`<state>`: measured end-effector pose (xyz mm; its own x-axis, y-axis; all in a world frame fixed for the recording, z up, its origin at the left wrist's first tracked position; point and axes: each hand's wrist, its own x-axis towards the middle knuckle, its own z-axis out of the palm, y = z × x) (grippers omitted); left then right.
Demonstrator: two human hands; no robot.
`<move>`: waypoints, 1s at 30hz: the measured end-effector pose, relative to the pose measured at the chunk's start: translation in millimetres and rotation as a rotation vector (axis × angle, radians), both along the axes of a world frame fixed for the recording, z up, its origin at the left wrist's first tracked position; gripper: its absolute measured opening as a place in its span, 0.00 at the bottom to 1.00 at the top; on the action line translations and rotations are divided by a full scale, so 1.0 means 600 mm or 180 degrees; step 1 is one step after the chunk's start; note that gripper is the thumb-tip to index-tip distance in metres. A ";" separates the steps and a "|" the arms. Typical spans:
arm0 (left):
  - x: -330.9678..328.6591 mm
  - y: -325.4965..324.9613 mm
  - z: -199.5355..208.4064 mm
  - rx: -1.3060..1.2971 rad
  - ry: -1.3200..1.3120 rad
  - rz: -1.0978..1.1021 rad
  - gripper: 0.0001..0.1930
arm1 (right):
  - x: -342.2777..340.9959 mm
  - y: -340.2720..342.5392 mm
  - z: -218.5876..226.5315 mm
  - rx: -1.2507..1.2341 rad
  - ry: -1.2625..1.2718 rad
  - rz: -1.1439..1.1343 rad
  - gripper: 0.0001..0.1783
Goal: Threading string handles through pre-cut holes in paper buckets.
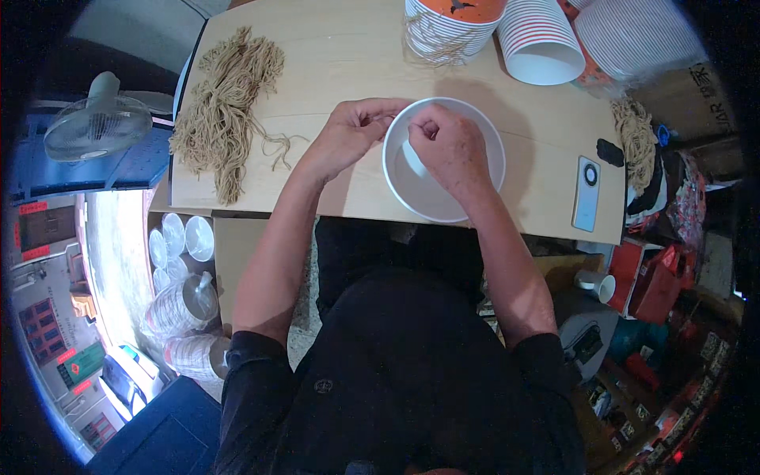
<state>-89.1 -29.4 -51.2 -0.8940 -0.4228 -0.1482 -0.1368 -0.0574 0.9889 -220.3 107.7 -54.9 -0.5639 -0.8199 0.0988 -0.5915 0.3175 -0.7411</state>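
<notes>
A white paper bucket (pixel 427 196) is in front of me at the table's near edge, its open mouth toward me. My left hand (pixel 358 133) is at the bucket's left rim, thumb and fingers bent together. Over the opening, my right hand (pixel 451 150) is closed, with thumb and index finger pinched near the left inner wall. Whatever lies between the fingers of either hand is too small or hidden to make out. A loose bundle of tan cords (pixel 226 115) lies to the left, a few strands trailing toward my left forearm.
Stacked white buckets (pixel 545 55) stand at the far right, beside an orange-printed stack (pixel 455 36) with cords draped on it. A phone (pixel 587 194) and a small black object (pixel 609 153) lie at the right. A fan (pixel 99 127) stands left; wrapped bucket stacks (pixel 186 305) are below the table.
</notes>
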 end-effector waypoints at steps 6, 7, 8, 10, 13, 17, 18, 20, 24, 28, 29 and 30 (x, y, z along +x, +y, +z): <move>-0.008 0.006 0.009 -0.0150 -0.0061 0.0040 0.15 | -0.008 0.003 -0.001 0.0005 0.0076 -0.0061 0.08; -0.010 0.006 0.010 -0.0209 -0.0078 0.0067 0.15 | -0.008 0.004 0.000 0.0003 0.0076 -0.0070 0.08; -0.007 0.003 0.005 -0.0212 -0.0081 0.0071 0.15 | -0.006 0.005 0.001 -0.0023 0.0062 -0.0066 0.08; -0.001 -0.008 -0.007 -0.0064 -0.0065 0.0201 0.15 | -0.001 0.010 0.009 -0.0059 0.0055 -0.0055 0.07; 0.013 0.005 0.020 -0.0835 -0.0247 0.0762 0.15 | 0.004 0.025 0.025 -0.0448 -0.0164 0.0020 0.06; 0.027 0.034 0.063 -0.1633 0.0455 0.0508 0.16 | 0.003 0.056 0.049 -0.1011 -0.0532 0.0266 0.05; 0.029 0.041 0.074 -0.1718 0.0584 0.0287 0.16 | 0.003 0.060 0.055 -0.1060 -0.0590 0.0351 0.06; 0.035 0.051 0.084 -0.1813 0.0715 0.0065 0.17 | 0.003 0.065 0.063 -0.1100 -0.0593 0.0442 0.04; 0.043 0.057 0.095 -0.1820 0.0635 -0.0005 0.18 | 0.000 0.067 0.064 -0.1214 -0.0641 0.0647 0.04; 0.046 0.056 0.095 -0.1875 0.0441 0.0042 0.15 | -0.003 0.071 0.060 -0.1192 -0.0579 0.0709 0.04; 0.046 0.054 0.094 -0.1879 0.0438 0.0037 0.15 | -0.003 0.071 0.061 -0.1200 -0.0585 0.0731 0.04; 0.047 0.053 0.094 -0.1907 0.0351 0.0057 0.13 | -0.003 0.071 0.062 -0.1208 -0.0592 0.0752 0.04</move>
